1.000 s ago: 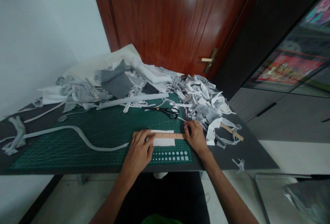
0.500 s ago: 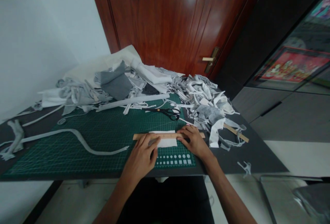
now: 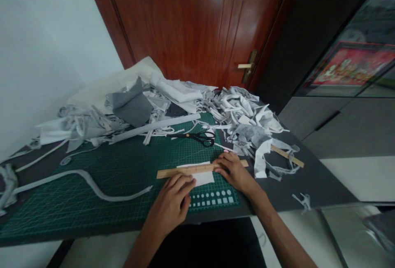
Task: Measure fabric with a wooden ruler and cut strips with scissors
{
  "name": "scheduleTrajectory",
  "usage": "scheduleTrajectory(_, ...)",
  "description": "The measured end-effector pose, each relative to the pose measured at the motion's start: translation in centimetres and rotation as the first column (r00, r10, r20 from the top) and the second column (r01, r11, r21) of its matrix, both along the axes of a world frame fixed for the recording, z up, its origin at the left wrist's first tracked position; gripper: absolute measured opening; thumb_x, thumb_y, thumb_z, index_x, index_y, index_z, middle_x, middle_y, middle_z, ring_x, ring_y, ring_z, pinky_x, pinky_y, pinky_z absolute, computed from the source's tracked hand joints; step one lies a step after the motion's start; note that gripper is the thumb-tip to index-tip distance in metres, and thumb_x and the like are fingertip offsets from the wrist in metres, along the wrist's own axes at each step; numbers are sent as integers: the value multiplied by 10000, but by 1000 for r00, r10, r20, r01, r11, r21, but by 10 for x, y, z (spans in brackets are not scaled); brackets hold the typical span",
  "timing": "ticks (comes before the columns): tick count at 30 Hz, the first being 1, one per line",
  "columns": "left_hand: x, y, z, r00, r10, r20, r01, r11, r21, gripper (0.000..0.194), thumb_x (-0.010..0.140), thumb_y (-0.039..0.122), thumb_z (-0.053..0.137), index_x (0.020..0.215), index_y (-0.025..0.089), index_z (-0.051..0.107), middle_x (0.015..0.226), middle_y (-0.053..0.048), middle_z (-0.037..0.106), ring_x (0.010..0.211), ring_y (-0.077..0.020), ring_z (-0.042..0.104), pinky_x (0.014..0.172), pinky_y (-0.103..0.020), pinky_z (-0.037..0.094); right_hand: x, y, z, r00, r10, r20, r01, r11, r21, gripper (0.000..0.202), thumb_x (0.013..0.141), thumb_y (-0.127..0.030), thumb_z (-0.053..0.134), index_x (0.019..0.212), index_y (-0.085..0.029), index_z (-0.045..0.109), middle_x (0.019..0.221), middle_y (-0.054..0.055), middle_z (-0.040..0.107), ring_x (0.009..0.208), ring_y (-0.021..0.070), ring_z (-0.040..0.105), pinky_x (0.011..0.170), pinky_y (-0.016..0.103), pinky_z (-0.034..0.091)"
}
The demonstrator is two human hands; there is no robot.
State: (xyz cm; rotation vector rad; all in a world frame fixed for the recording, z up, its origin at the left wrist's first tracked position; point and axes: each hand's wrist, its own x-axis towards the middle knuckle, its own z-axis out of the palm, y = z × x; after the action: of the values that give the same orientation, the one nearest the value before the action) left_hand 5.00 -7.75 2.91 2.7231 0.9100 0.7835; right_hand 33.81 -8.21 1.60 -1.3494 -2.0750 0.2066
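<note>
A wooden ruler point(image 3: 202, 168) lies across a small white piece of cloth point(image 3: 204, 178) on the green cutting mat point(image 3: 123, 157). Both ends of the ruler reach past the cloth. My left hand point(image 3: 173, 202) rests with its fingers laid along the ruler's lower edge and the cloth's left part, thumb apart. On the ruler's right part, my right hand point(image 3: 233, 171) has its fingers bent and closed over the wood near the cloth's right edge. Black scissors point(image 3: 197, 137) lie beyond the ruler. A small pink thing shows just past my right hand.
Heaped grey and white fabric scraps point(image 3: 247, 115) lie at the table's back and right, with a second wooden ruler point(image 3: 286, 155) among them. A long pale strip point(image 3: 108, 197) curves across the mat's left. Behind stands a brown door point(image 3: 185, 25).
The view has tilted and shifted slightly. My left fingers have slid from on top of the ruler towards its lower edge. The right hand still holds the ruler's right part.
</note>
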Motion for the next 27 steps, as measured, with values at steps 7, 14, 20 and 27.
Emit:
scheduleTrajectory(7,-3,-14,4,1000,-14,-1,14,1000,-20,359,929,40,468,1150,210,694,1143,-57,715,1152,-243,617,1035,-448,537,1,-8,1,997,75,-26,-76,997,-30,170,989,-285,685,1141,-210,701,1109,99,667,1085,281,598,972,463,498)
scheduleTrajectory(14,0,-19,1,997,70,-26,-70,997,14,332,938,72,480,1152,217,687,1273,-87,663,1269,-278,574,1080,-495,516,-1,-14,8,994,104,-43,-107,993,-55,167,984,-259,677,1134,-188,698,1087,105,666,1034,275,596,926,441,517)
scheduleTrajectory(20,-1,-19,-2,997,61,-54,-60,998,16,346,950,87,476,1204,215,672,1445,-84,603,1392,-269,518,1161,-487,495,-2,-16,13,996,86,-38,-89,990,-107,157,997,-265,662,1140,-209,693,1092,98,677,1019,271,594,917,450,522)
scheduleTrajectory(27,1,-17,-3,997,58,-52,-54,996,75,334,966,108,469,1214,191,676,1434,-104,614,1387,-284,526,1139,-492,522,-2,-17,13,997,53,-46,-59,988,-139,182,987,-269,672,1165,-231,685,1129,99,656,1059,270,616,942,430,531)
